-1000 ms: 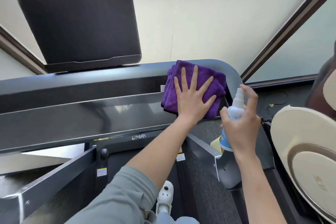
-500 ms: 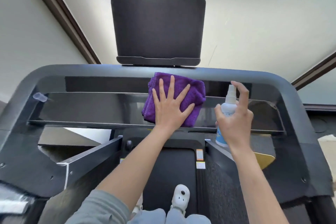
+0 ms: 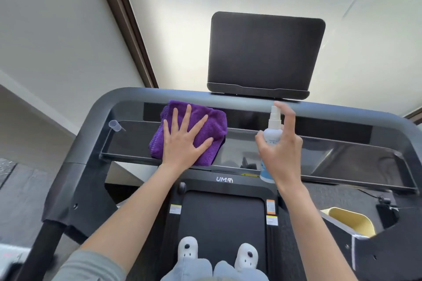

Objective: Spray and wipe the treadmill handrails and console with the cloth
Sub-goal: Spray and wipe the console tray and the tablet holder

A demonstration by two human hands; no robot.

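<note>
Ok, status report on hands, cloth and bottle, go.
Left hand flat on purple cloth, pressing it to console. Right hand gripping spray bottle, finger over nozzle. Nothing in the way.

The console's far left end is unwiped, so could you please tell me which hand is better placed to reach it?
Left. The left hand already presses the purple cloth flat on the console; the right hand holds the spray bottle.

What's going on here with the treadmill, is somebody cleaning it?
Yes. A person standing on the belt presses a folded purple cloth flat against the treadmill console with the left hand, left of centre. The right hand holds a small white spray bottle upright over the console's middle, index finger raised over the nozzle. A small clear cap lies at the console's left end.
</note>
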